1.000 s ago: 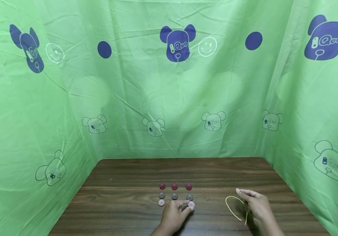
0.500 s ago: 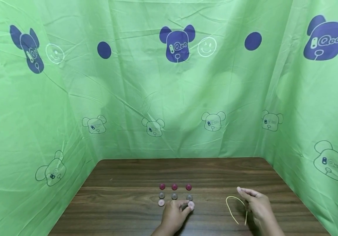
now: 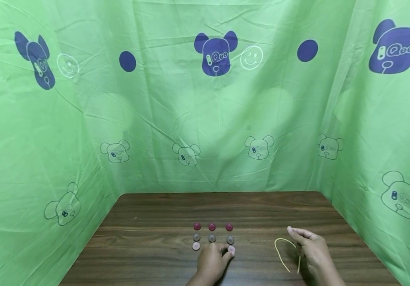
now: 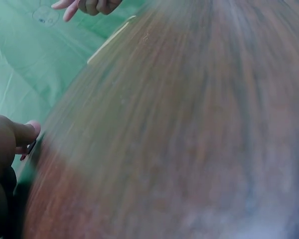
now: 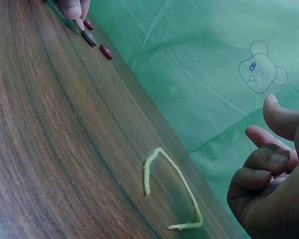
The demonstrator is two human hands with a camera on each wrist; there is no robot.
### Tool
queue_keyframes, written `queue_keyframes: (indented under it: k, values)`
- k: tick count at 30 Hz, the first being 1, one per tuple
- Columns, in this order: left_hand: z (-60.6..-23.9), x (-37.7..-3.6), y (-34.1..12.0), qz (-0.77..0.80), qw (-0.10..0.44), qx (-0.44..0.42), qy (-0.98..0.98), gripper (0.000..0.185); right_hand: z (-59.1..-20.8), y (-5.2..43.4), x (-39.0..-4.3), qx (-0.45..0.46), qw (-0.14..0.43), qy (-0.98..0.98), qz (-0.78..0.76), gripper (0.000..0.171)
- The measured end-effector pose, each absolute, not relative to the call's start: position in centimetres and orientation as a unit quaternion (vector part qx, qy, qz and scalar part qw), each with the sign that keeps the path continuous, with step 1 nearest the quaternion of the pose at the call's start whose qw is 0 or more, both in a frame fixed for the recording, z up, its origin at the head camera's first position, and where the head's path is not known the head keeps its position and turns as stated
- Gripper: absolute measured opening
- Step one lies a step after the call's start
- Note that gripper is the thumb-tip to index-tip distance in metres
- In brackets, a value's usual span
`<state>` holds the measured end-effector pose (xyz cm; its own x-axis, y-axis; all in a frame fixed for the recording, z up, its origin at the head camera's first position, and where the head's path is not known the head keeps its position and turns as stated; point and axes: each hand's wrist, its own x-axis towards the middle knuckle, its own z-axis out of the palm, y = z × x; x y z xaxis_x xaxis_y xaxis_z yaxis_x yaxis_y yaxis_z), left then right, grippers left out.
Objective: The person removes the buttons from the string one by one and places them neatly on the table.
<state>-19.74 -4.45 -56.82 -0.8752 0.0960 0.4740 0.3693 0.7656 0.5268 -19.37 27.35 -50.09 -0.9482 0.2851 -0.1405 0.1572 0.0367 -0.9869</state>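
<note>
A big green cloth (image 3: 205,119) with blue bears on it hangs behind the bench (image 3: 155,238) and on both sides of it. The bench is dark brown wood.

The left hand (image 3: 211,261) rests on the bench at the near edge of the buttons. Its fingers are bent, and one fingertip touches the pink button (image 3: 231,249) at the near right corner of the group. It is not wrapped round anything I can see — it just presses.

The right hand (image 3: 312,249) sits on the bench well to the right of the buttons. Its fingers are loosely curled and hold nothing. The yellow string (image 3: 286,252) lies just beside it, on the side nearer the buttons, bent like a hoop. In the right wrist view the string (image 5: 172,191) lies flat on the wood, not touching the fingers (image 5: 256,167).

The buttons sit in three rows — dark red ones (image 3: 212,227) at the far side, grey ones (image 3: 212,238) in the middle, and pink ones nearest the person. Another pink button (image 3: 196,246) lies at the near left corner.
</note>
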Motion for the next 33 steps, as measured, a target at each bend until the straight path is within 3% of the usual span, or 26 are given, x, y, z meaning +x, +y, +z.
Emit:
queue_keyframes:
  k: [15,33]
  values:
    - [-56.58,-19.71,-3.89,-0.282,0.205,-0.083,-0.934,0.019,-50.07,27.31,-19.54,-0.144,0.044,-0.723,0.674,0.016]
    - [-56.32,-19.74,-4.25,-0.301,0.182,-0.111,-0.929,0.028,-50.04,27.39,-19.72,-0.136,0.032,-0.718,0.682,0.015]
